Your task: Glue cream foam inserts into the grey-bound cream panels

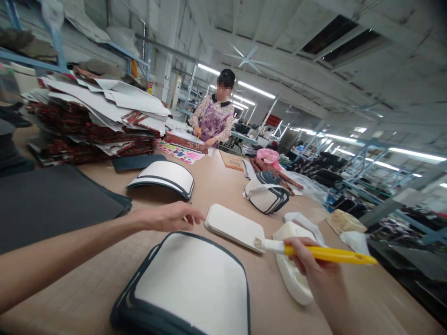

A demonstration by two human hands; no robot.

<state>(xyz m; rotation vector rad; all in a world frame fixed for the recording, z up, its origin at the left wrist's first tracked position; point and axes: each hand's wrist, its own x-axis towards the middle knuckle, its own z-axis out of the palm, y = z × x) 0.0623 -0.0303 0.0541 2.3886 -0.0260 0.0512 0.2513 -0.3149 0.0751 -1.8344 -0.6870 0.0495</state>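
Observation:
My right hand (pixel 309 265) is closed on a brush with a yellow handle (pixel 328 254); its white bristle tip touches the near corner of a small white rounded panel (pixel 233 225) lying flat on the table (pixel 87 298). My left hand (pixel 172 216) reaches out beside that panel's left end, fingers loosely curled with nothing visibly in them. Under my right hand sits a white glue tub (pixel 291 274). Close in front of me lies a stack of white panels with dark edges (pixel 188 284).
More dark-edged white panels lie at centre (pixel 164 177) and right (pixel 267 195). Dark sheets (pixel 52 200) cover the table's left. A tall pile of printed card and paper (pixel 94 121) stands at back left. Another person (pixel 214 118) works at the far end. Rags (pixel 344 221) lie at right.

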